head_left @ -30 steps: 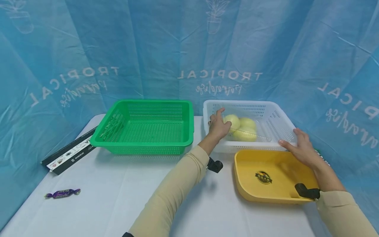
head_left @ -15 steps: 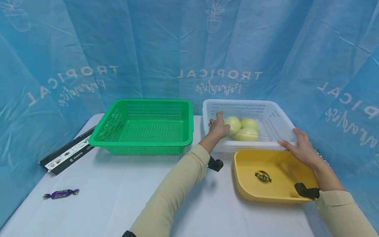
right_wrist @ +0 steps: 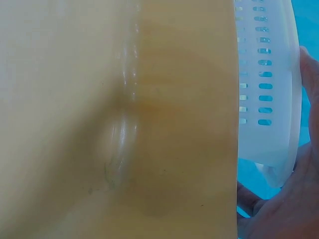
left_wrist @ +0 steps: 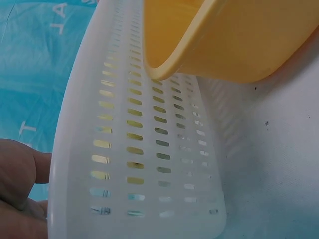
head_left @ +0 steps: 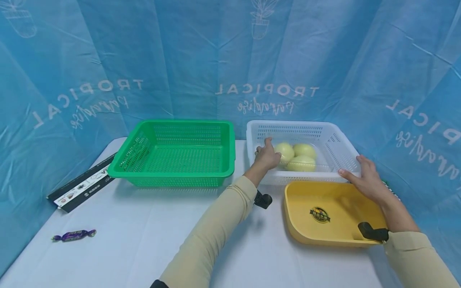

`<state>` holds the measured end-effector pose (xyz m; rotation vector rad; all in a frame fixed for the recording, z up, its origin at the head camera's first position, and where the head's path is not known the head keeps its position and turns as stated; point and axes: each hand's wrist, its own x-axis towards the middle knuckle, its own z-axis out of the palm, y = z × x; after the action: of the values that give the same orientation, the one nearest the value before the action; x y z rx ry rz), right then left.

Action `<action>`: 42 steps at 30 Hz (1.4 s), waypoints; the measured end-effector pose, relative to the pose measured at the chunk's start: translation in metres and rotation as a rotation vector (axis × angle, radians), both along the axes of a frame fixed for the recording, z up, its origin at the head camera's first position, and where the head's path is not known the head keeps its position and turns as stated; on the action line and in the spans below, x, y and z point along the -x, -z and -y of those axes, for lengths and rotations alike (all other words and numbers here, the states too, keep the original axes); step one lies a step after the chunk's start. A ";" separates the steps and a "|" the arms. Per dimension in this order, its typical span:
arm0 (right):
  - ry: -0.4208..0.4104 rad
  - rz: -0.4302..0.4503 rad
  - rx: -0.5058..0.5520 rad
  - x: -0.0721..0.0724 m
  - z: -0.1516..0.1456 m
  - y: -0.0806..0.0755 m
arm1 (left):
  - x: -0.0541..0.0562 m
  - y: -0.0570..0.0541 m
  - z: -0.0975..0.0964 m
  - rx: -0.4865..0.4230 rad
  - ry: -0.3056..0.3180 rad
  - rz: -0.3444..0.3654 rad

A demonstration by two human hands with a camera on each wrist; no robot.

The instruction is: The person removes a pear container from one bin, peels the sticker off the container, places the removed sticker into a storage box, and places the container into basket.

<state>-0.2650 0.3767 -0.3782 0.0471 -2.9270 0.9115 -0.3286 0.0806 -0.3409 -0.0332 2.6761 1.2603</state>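
Inside the white basket [head_left: 335, 150], three round pale yellow-green fruits [head_left: 301, 163] lie in a clear plastic container, its thin rim faintly visible. My left hand [head_left: 267, 157] reaches over the basket's front left and grips the container's left side; the fingertips are partly hidden. Through the slots of the basket wall [left_wrist: 134, 114] in the left wrist view, yellow patches show, with part of the left hand [left_wrist: 20, 189] beyond the rim. At the front right corner, my right hand [head_left: 367, 181] holds the basket's rim, thumb in front; the right wrist view shows that hand [right_wrist: 294, 199] beside the rim.
A yellow bin [head_left: 299, 224] stands right in front of the white basket, under the right forearm. To the left is a green basket [head_left: 180, 175], with a long black-and-white box [head_left: 84, 186] beside it. A purple-wrapped candy [head_left: 73, 235] lies front left. A blue curtain [head_left: 194, 60] hangs behind.
The clear container has settled from a tilt to lying flatter in the white basket. Its fruits have shifted slightly right, and my left hand has sunk a little. The right hand stays put.
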 end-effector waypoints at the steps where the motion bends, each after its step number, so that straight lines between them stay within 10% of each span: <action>1: -0.002 -0.004 0.000 0.000 0.000 0.000 | 0.000 0.000 0.000 0.008 0.000 -0.001; 22: 0.007 0.006 0.029 -0.001 0.000 0.002 | -0.008 -0.001 0.002 0.065 0.037 -0.089; 31: 0.003 0.006 0.023 -0.001 0.000 0.000 | -0.023 -0.003 0.016 -0.037 0.098 -0.231; 42: 0.001 0.010 0.029 -0.002 0.001 0.000 | -0.045 -0.005 0.027 -0.106 0.138 -0.230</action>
<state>-0.2629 0.3759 -0.3785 0.0400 -2.9221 0.9563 -0.2832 0.0535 -0.3362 0.3245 2.7352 1.4373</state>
